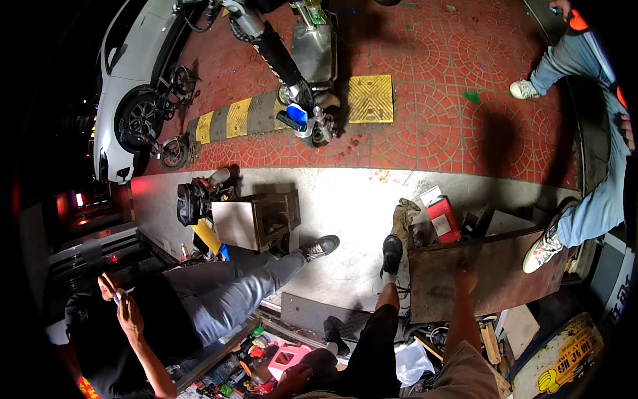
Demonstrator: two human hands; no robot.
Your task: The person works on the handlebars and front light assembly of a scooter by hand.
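My right arm reaches over a brown wooden board (432, 286) on my right. My right hand (467, 279) is at the board's surface; its fingers are foreshortened and dim, so their pose is unclear. My left hand (294, 380) lies low in the view on my dark-clad knee (318, 364), fingers loosely laid out and nothing visible in them. Beside it stands a pink plastic stool (289, 359). My leg stretches forward, with a black shoe (392, 253) on the pale floor. Past the board sit a red and white box (442, 218) and a crumpled brownish cloth (404, 216).
At left a person in a black top (126, 352) sits with both hands together. Another person's jeans leg (598, 199) stands at right. Ahead are a scooter (282, 63), a yellow-black ramp (239, 118) and a white car (136, 60). A wooden cabinet (256, 223) stands left; clutter surrounds my feet.
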